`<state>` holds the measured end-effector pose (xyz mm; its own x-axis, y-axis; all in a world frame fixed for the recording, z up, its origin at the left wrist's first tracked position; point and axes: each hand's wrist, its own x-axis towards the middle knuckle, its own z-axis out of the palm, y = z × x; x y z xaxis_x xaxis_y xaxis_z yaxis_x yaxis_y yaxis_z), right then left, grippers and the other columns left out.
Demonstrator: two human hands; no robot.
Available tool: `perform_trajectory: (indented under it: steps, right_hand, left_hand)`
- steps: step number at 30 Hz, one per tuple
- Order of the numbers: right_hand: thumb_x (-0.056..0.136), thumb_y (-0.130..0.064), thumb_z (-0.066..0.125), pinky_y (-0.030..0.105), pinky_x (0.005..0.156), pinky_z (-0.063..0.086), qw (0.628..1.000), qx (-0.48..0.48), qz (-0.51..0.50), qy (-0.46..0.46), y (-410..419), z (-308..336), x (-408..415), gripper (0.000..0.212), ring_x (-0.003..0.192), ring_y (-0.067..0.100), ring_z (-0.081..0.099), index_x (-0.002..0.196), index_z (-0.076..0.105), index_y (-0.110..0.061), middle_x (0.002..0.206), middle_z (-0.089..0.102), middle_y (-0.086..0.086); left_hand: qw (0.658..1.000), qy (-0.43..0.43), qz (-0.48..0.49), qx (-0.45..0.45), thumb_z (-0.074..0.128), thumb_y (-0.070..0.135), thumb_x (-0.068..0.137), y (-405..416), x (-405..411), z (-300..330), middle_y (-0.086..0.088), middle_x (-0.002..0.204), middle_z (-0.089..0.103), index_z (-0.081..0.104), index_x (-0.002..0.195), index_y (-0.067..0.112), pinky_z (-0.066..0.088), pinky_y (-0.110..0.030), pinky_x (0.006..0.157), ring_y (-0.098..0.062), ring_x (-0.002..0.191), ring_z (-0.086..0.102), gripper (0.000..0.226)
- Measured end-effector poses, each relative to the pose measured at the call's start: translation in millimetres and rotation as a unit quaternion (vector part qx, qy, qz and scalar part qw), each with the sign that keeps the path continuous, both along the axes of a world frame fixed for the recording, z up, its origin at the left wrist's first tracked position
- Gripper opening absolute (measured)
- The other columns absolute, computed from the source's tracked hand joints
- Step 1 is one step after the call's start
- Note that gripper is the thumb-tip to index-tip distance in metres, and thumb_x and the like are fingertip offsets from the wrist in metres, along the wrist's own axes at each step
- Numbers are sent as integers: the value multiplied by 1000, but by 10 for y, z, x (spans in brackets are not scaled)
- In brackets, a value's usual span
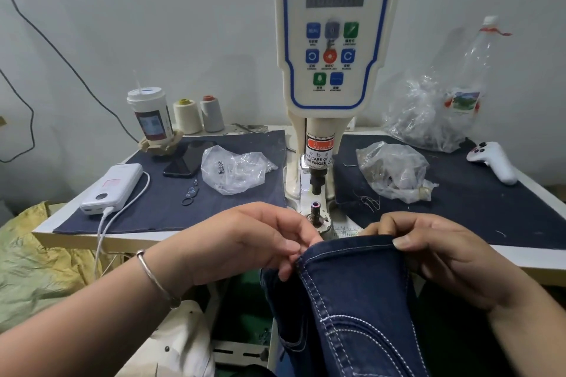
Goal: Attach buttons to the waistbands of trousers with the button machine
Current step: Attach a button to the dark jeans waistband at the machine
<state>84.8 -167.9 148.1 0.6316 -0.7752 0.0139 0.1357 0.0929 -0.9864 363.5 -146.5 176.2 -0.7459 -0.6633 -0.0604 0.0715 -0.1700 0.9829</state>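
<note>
Dark blue denim trousers (355, 294) with white stitching hang in front of the table, waistband end uppermost. My left hand (257, 242) pinches the waistband's left corner. My right hand (435, 251) grips its right side, thumb on top of the edge. The white servo button machine (333, 34) stands in the middle of the table. Its black punch (317, 182) hangs above the lower die post (315, 210), just beyond the waistband. Nothing lies between punch and die.
Clear plastic bags of buttons lie left (235, 171) and right (395, 171) of the machine on dark cloth mats. A power bank (111, 188), phone (188, 162), cup (151, 116), thread cones (199, 113), white controller (493, 161) and plastic bottle (471, 70) stand around.
</note>
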Motion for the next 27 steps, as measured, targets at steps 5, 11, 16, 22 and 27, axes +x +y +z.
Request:
perform_trajectory:
  steps: [5,11,16,22,27]
  right_hand:
    - [74,-17,68,28,59,32,995,-19,-18,93,-136,6,79,13,67,26,37,80,61,-8,78,41,15]
    - [69,-14,65,20,62,40,992,-11,-72,102,-490,-73,271,8,63,7,49,76,62,-10,69,51,0]
    - [68,-13,63,20,53,36,993,2,-101,59,-732,-223,323,10,56,8,45,76,60,-8,62,45,-1]
    - [67,-10,63,34,55,20,991,30,-115,69,-894,-439,352,9,60,22,37,73,58,-6,70,42,12]
    - [66,-15,61,43,60,5,990,47,-123,55,-981,-546,373,7,59,21,33,70,58,-9,71,40,12]
  left_hand:
    - [974,-155,127,-107,67,33,84,-123,33,-169,7,72,53,63,80,20,39,-16,64,-8,64,46,15]
    - [953,-167,208,-143,54,24,99,-378,74,-382,6,74,50,55,79,17,41,-20,69,-10,69,44,21]
    - [941,-191,243,-135,51,20,101,-629,28,-476,1,73,48,54,82,12,37,-24,67,-12,66,42,21]
    - [947,-158,255,-117,54,33,85,-790,10,-679,-8,80,45,55,78,16,30,-30,66,-21,77,35,18]
    - [952,-125,260,-102,55,33,86,-866,27,-789,-7,78,44,59,73,23,29,-29,63,-21,76,33,17]
